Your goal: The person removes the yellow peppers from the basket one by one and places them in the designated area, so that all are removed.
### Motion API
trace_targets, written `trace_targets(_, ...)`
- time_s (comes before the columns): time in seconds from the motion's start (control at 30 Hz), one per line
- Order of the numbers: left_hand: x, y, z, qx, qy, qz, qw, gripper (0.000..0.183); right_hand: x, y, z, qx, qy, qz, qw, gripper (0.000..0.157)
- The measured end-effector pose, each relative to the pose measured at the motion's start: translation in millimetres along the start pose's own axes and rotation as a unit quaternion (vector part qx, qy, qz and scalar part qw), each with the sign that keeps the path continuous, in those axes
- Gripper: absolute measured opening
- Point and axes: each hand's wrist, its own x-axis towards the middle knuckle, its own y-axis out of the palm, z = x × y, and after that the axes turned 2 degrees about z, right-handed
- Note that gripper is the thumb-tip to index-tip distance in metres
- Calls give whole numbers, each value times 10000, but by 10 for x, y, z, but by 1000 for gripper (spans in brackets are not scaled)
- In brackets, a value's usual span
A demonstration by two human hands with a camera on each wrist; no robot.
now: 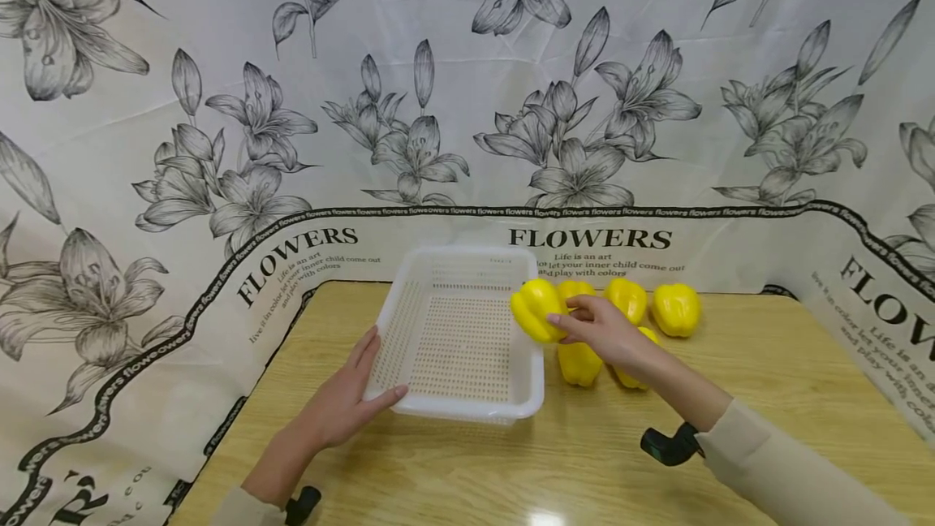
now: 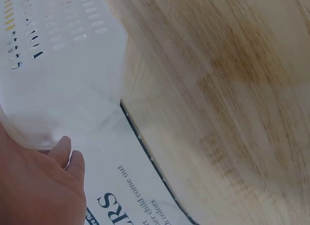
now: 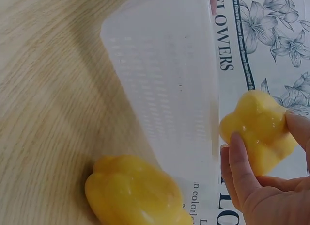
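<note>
A right hand (image 1: 599, 327) grips 1 yellow pepper (image 1: 536, 309) over the white basket's (image 1: 458, 407) 3 o'clock rim, while the open left hand (image 1: 343, 400) presses its 8 o'clock corner, apparently steadying it; 5 peppers (image 1: 676, 308) wait alongside.

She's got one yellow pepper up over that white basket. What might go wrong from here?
1. The right hand holds the pepper only between thumb and fingers, right above the basket rim; it might slip and land on the table instead.
2. The basket looks light, and only the left hand steadies one corner, so a dropped pepper might shift it.
3. The loose peppers beside the right forearm might get nudged and roll.
</note>
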Motion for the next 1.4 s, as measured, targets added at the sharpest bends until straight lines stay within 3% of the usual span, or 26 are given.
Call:
trace_targets(0.33, 5, -3, -6, -28, -10, 17, 10000, 106, -217, -246, -166, -175, -198, -169, 9995, 83)
trace_targets(0.73, -9, -4, 8, 6, 5, -49, 10000, 106, -419, -640, -430, -263, 45, -285, 9992, 87)
trace_targets(0.97, -8, -13, -9, 10, 6, -9, 10000, 106, -566, -866, -627, -629, 383, -395, 9965, 91)
trace_targets(1.4, -5, -4, 14, 12, -14, 20, 10000, 107, -746, -1129, -977, -767, 610, -448, 9942, 82)
